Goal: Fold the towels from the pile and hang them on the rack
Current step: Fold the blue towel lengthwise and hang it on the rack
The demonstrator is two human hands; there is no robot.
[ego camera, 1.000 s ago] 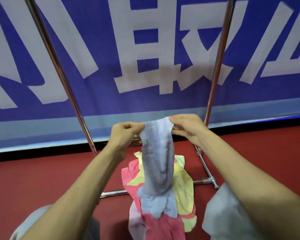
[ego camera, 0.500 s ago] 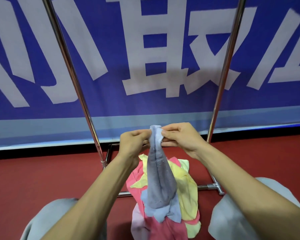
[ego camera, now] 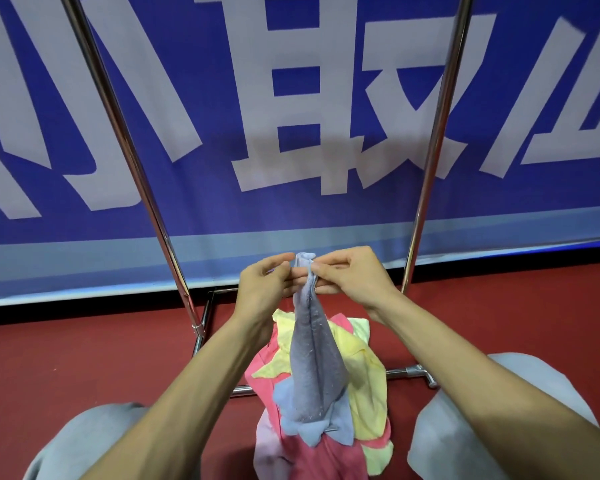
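Observation:
A grey-blue towel (ego camera: 313, 368) hangs folded lengthwise in front of me, its top corners brought together. My left hand (ego camera: 264, 289) and my right hand (ego camera: 350, 278) both pinch that top edge, fingers nearly touching. Under it, on the red floor, lies the pile of towels (ego camera: 364, 393) in pink, yellow and pale blue. The metal rack rises behind, its left upright (ego camera: 132, 161) and right upright (ego camera: 437, 140) leaning outward. Its top bar is out of frame.
The rack's base bars (ego camera: 407, 372) run across the red floor (ego camera: 84, 368) behind the pile. A blue banner with large white characters (ego camera: 298, 98) fills the background. My grey-clad knees (ego camera: 465, 427) flank the pile on both sides.
My hands have come together, bringing the towel's two top corners into one pinch. The towel now hangs narrower, doubled lengthwise. The view has tilted slightly down.

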